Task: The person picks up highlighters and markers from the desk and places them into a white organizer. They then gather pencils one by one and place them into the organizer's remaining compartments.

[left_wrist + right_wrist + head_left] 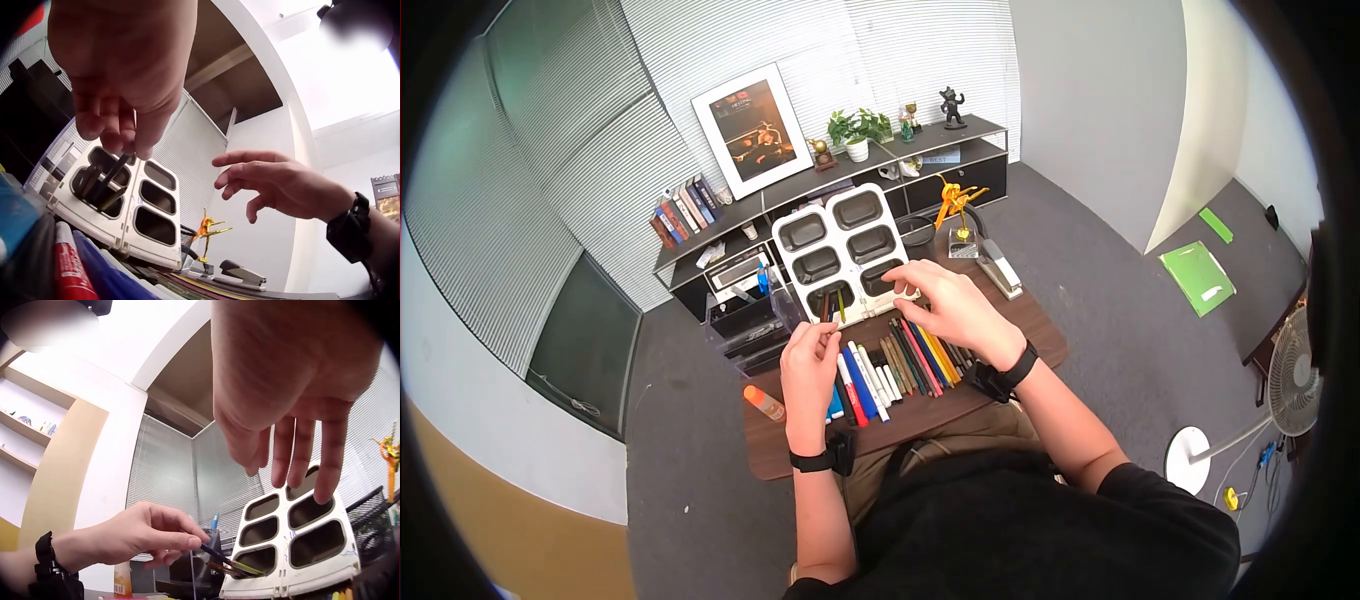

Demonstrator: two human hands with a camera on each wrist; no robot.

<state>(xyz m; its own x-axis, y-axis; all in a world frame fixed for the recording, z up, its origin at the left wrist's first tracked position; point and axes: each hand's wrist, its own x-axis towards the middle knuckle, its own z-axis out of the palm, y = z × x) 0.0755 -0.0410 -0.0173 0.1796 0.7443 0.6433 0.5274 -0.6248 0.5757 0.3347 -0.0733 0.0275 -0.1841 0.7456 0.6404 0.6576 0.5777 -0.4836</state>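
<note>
My left hand [806,368] pinches a slim dark pencil [215,553] between thumb and fingertips, its lower end pointing into the near-left compartment of a white organizer tray [840,252]. That compartment holds a few other sticks, among them a yellow-green pencil [841,306]. Above the near-right part of the tray hovers my right hand [950,302], its fingers loosely extended and nothing in its grasp. Below the hands lies a row of markers and pencils: a red marker [852,398], a blue marker [861,384], white markers [868,372] and colored pencils [917,354].
An orange-capped glue bottle [764,402] lies at the table's left edge. Behind the tray's right side stand a golden figurine [962,215] and a stapler [1000,268]. Farther back, a low shelf carries books [686,212], a framed picture [752,132] and a potted plant [857,150].
</note>
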